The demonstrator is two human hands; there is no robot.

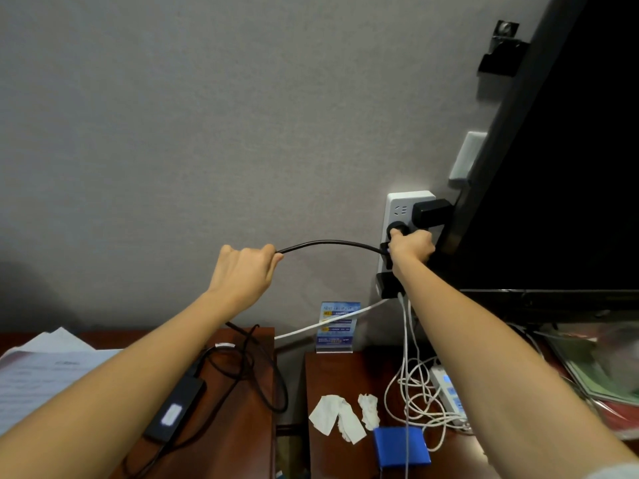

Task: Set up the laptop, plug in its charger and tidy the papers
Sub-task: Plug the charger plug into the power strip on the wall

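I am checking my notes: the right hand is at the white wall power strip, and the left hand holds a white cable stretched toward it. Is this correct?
Nearly. The head view shows the cable in the left hand is black, not white. The right hand is indeed at the white wall power strip.

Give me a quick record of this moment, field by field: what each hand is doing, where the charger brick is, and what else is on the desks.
left hand: closed on the black cable, holding it up
right hand: at the wall power strip, gripping the plug end
charger brick: lying on the left desk
papers: stacked at far left
right desk: crumpled tissues, white cables, blue box
laptop: not in view
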